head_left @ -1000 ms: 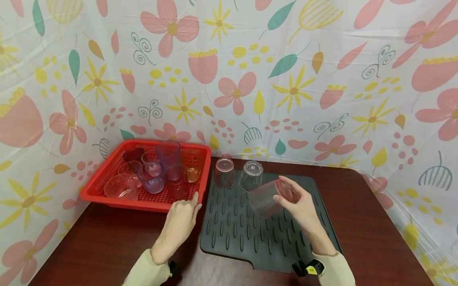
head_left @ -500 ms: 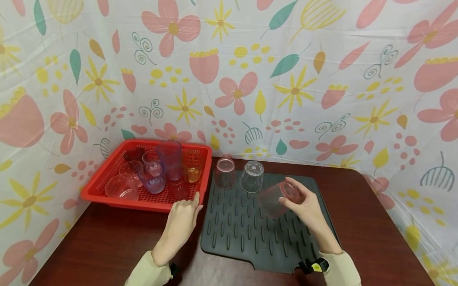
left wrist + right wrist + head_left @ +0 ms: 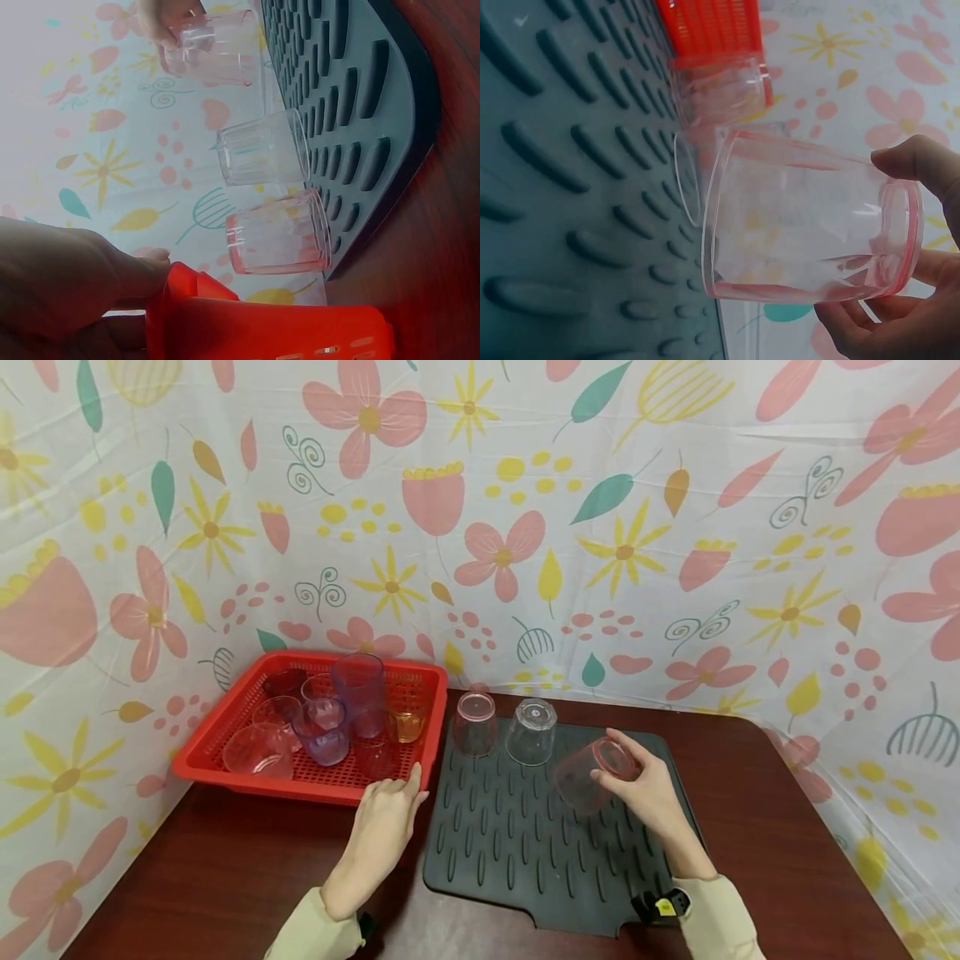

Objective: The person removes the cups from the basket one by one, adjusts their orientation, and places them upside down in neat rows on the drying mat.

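Observation:
My right hand (image 3: 648, 789) grips a clear, pink-tinted drinking glass (image 3: 592, 777) by its base, thumb on one side and fingers on the other. In the head view the glass tilts, mouth down and to the left, over the dark grey drying mat (image 3: 517, 852). The right wrist view shows its rim (image 3: 712, 217) close over the ridges. At the front right corner of a red plastic basket (image 3: 307, 789), my left hand (image 3: 382, 831) holds the rim, index finger stretched along it. The other left fingers are partly hidden.
Two upturned glasses, one pinkish (image 3: 476, 727) and one clear (image 3: 532, 732), stand side by side at the mat's back left. Several cups, including a tall purple tumbler (image 3: 358, 689), fill the basket. A patterned cloth (image 3: 502, 527) hangs behind the brown table (image 3: 780, 827).
My right hand has moved the pinkish glass to the right over the mat, and the glass has tipped further mouth-down. The left hand has stayed at the basket corner.

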